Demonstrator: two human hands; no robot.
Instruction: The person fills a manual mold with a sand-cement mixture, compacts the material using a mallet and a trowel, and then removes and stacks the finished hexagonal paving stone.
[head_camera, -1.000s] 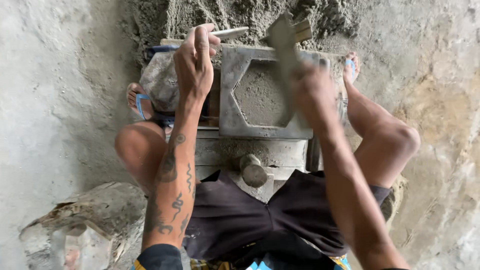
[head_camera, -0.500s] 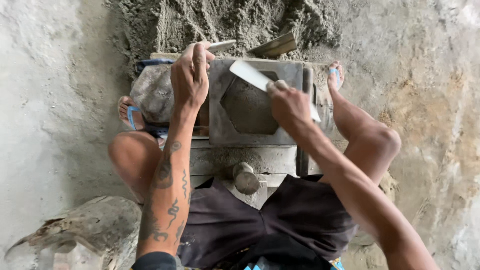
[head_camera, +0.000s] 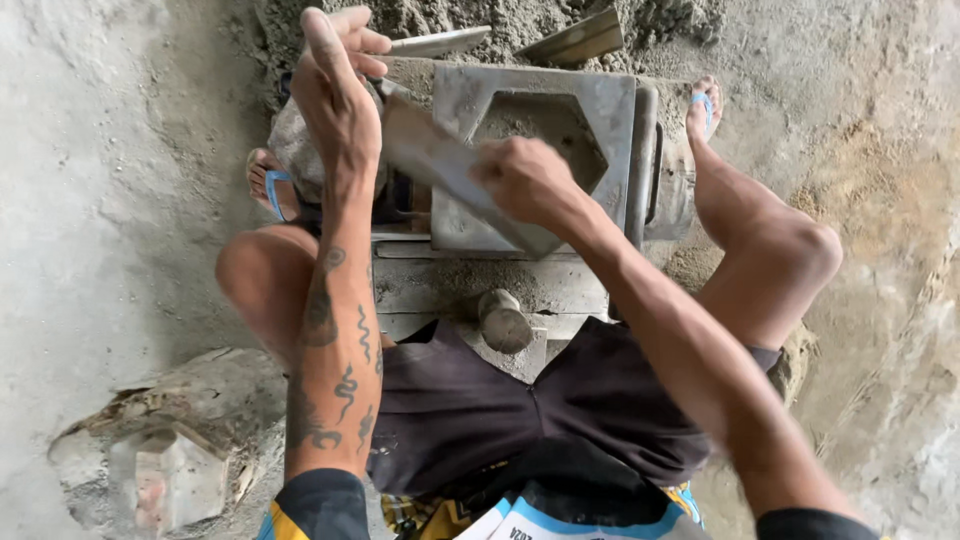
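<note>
The person sat low with knees spread, so the grey metal mould with its hexagonal cavity (head_camera: 535, 160) lay squarely between the legs, within easy reach of both arms. The cavity held damp grey sand-cement mix, not quite to the rim as far as I could tell.

The right hand (head_camera: 525, 180) was clenched round the near end of a flat, cement-smeared metal scraper blade (head_camera: 440, 165), which lay slantwise across the mould's left top face; I judged that angle suited dragging the blade flat along the rim. The left hand (head_camera: 335, 90) reached forward over the mould's far left corner, fingers curled, next to a rounded grey lump (head_camera: 290, 150); whether it gripped anything I could not tell.

The loose heap of grey mix (head_camera: 500, 25) sat just beyond the mould, a trowel blade (head_camera: 440, 42) and a flat wooden strip (head_camera: 580, 38) resting on it, handy for refilling. A short metal cylinder (head_camera: 503, 322) stood on the slab (head_camera: 470, 285) below the mould, near the lap.
</note>
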